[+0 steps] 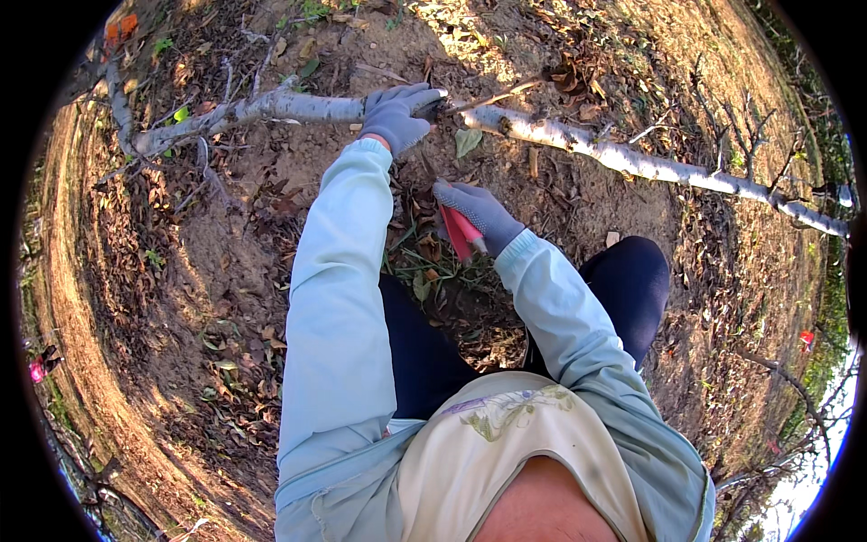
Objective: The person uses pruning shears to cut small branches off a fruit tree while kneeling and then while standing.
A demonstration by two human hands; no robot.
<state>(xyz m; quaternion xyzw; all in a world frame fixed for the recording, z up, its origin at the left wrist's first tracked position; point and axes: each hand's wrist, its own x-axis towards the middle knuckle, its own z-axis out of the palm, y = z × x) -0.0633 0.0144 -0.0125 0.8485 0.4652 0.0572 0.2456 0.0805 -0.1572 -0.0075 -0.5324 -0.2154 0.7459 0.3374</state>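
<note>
A pale-barked branch [312,109] lies across the ground in front of me. My left hand [397,117], in a grey glove, is closed around it near a pale end. Just right of that hand another pale length of branch [623,158] stretches off to the far right; a thin brown twig [501,94] lies by its near end. Lower down, my right hand [479,217], also gloved in grey, is closed on red-handled pruning shears [461,233]. The handles point back toward me, and the blades are mostly hidden by the hand. The shears are apart from the branch.
Bare soil with dry leaves [239,388] surrounds me. Side twigs [750,135] stick up from the right length, and more [206,163] from the left one. My bent knee [632,280] is close below the right length. An orange object [120,30] is at the far left.
</note>
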